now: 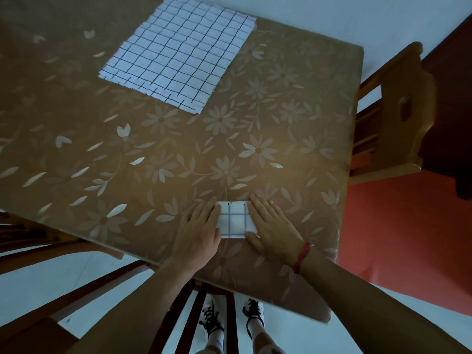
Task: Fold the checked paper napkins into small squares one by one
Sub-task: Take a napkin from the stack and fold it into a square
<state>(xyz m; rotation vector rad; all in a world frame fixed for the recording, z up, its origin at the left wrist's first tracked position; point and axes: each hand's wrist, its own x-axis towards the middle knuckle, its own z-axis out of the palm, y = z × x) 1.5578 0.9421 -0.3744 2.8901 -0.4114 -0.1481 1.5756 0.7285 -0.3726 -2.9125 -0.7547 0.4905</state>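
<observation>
Pressed the left hand (198, 233) flat on the left edge of the small folded napkin (235, 221), with its fingers (210, 209) straight, close together and pointing away from the body. Laid the right hand (270, 231) flat in the same way on the napkin's right edge, fingers (258, 206) stretched out and slightly spread, thumb (251, 237) lying by the lower right corner. Gripped nothing with either hand and only pushed the paper down from both sides with open palms. Wore a red band (302, 256) on the right wrist.

Showed just a narrow strip of white paper with dark grid lines between the two hands. Found this folded napkin lying flat near the table's front edge, towards its right side. Found the stack of unfolded checked napkins (178, 54) on the far part of the table, well apart from the hands, with its sheet edges slightly fanned along the lower left side.

Covered the table with a brown cloth (153, 162) printed with pale flowers and leaves. Set a wooden chair (398, 111) against the table's right side, and the dark slats of another chair (178, 315) under the front edge. Stood in white shoes (254, 315) with black laces on a pale floor (306, 11). Met a red floor area (396, 226) to the right, beside dark furniture (449, 123).
</observation>
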